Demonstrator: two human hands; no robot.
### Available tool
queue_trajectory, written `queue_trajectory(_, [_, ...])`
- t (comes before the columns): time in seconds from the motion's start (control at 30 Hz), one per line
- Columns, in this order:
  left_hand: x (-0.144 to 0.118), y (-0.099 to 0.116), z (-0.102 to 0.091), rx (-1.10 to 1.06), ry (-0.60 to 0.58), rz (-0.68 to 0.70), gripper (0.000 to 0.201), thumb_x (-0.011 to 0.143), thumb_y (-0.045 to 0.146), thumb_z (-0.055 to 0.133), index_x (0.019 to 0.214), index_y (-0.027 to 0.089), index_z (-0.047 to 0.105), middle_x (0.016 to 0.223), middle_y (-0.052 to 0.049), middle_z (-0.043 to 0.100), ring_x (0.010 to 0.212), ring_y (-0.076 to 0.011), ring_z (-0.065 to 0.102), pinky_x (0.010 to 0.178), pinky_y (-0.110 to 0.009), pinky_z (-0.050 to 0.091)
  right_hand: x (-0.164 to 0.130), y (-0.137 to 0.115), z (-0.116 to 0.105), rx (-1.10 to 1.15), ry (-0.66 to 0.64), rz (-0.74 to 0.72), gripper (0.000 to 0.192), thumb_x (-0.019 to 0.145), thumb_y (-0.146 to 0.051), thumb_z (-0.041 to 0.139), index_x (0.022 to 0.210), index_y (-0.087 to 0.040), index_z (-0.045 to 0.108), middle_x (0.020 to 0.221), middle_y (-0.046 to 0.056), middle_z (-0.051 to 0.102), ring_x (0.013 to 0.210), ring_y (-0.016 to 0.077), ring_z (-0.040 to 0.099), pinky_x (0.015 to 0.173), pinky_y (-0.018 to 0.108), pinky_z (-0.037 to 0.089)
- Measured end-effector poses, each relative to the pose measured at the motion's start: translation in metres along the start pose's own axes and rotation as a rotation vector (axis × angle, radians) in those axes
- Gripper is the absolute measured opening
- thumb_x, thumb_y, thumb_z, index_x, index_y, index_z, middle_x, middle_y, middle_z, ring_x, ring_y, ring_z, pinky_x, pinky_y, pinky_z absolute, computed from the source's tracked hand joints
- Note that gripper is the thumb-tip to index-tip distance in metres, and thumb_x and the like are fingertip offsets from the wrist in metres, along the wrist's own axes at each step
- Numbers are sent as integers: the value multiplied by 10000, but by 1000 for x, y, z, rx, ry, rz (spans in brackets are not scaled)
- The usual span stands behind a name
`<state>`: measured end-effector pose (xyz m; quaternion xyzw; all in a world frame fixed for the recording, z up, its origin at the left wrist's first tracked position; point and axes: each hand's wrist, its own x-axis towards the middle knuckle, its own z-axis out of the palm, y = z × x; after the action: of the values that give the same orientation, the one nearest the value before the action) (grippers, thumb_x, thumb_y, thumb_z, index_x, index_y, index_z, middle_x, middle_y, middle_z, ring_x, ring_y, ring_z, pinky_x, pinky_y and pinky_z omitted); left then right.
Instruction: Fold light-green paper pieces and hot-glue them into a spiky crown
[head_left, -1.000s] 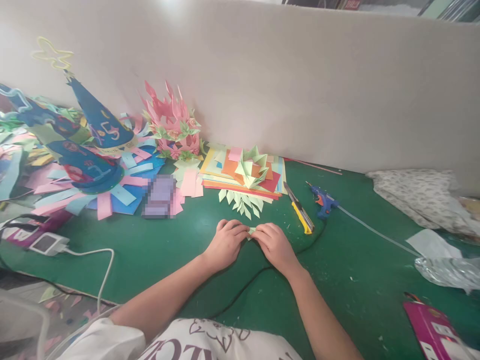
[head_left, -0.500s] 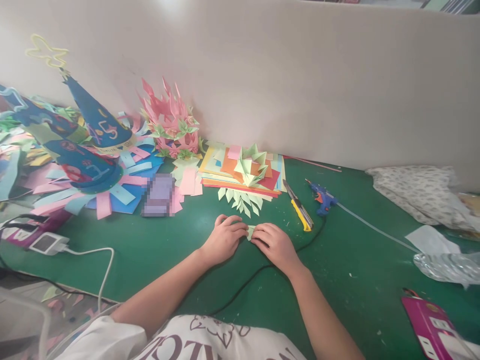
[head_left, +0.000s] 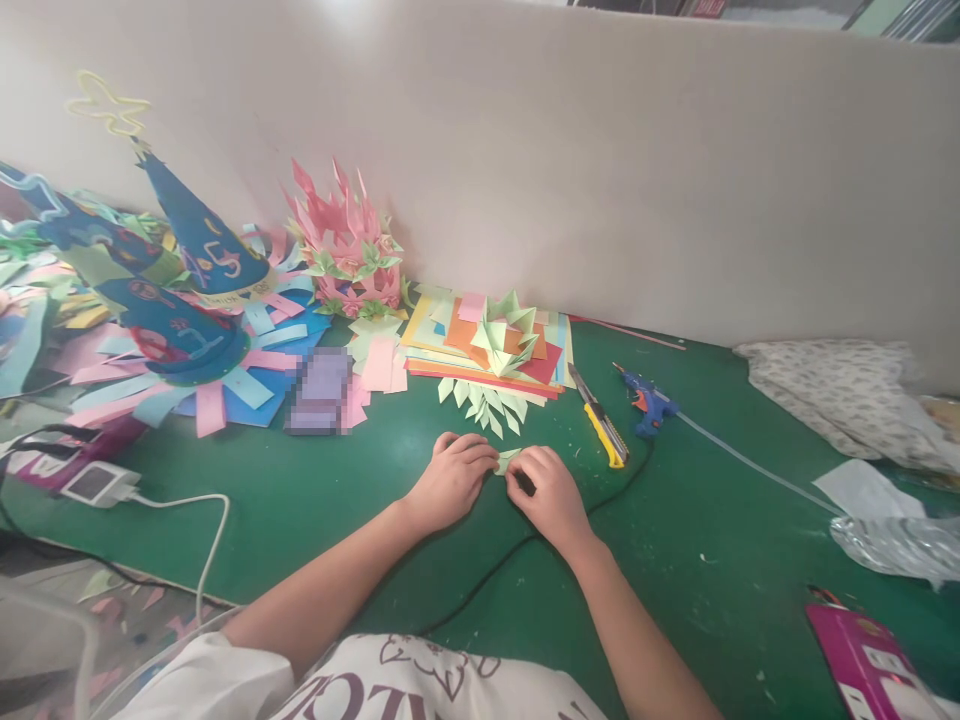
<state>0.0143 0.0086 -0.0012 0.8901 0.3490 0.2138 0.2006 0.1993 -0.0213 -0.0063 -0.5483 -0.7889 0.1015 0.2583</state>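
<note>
A person's left hand point(head_left: 452, 480) and right hand point(head_left: 546, 493) meet over a small pale green folded paper piece point(head_left: 507, 459) on the green felt-covered bench point(head_left: 322, 480), well in from its near edge and roughly midway along it. Both hands lie knuckles up with fingers curled, their fingertips pinching and pressing the paper from either side; only a narrow pale sliver of it shows between them, flat against the felt, its folds too small to make out.

Just beyond the hands, toward the bench's far edge, lies a fan of pale green pointed paper petals point(head_left: 484, 400), and behind it a stack of coloured paper sheets point(head_left: 540, 362) topped by a pale green folded paper star point(head_left: 506, 330). To the right of the stack lie a yellow utility knife point(head_left: 601, 425) and a blue hot-glue gun point(head_left: 646, 400). A black cord point(head_left: 480, 585) runs across the felt beneath the right wrist. Along the far left edge stand blue paper cone hats point(head_left: 199, 240) and a pink spiky paper flower point(head_left: 345, 240). A white power adapter point(head_left: 97, 483) sits near the left end.
</note>
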Motion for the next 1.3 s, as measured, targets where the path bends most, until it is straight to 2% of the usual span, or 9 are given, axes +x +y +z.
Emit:
queue_trajectory(0.27, [2, 0, 6, 6, 73, -19, 242, 930, 267, 420, 869, 221, 649, 1020, -15, 683, 1071, -188, 505, 904, -393, 268, 2, 5, 5, 24, 12, 110, 123, 785, -147, 520, 680, -207, 497, 667, 3, 497, 681, 169, 472, 636, 281, 373])
queue_trajectory(0.43, [5, 1, 12, -35, 125, -146, 197, 888, 303, 512, 785, 218, 657, 987, -2, 675, 983, -183, 511, 887, -393, 288, 3, 7, 8, 31, 31, 118, 130, 774, -158, 535, 662, -210, 494, 660, -3, 500, 673, 163, 474, 633, 276, 373])
queue_trajectory(0.6, [8, 3, 14, -21, 142, -250, 111, 822, 321, 604, 790, 235, 665, 1064, -10, 634, 1014, -212, 482, 874, -415, 306, 3, 7, 9, 32, 48, 119, 135, 762, -148, 541, 655, -213, 489, 654, -4, 499, 668, 165, 479, 623, 279, 380])
queue_trajectory(0.87, [8, 6, 18, 23, 155, -292, 66, 794, 281, 610, 796, 231, 653, 1109, -27, 588, 1030, -231, 460, 884, -437, 318, 3, 8, 10, 38, 81, 97, 125, 757, -154, 547, 664, -219, 496, 652, -2, 508, 657, 169, 492, 617, 287, 391])
queue_trajectory(1.3, [9, 7, 17, 10, 138, -308, 59, 797, 255, 601, 811, 239, 656, 1082, -22, 580, 1015, -223, 459, 880, -433, 317, 5, 14, 0, 206, -32, 155, 92, 812, -164, 536, 763, -221, 590, 680, 4, 551, 645, 168, 512, 610, 293, 440])
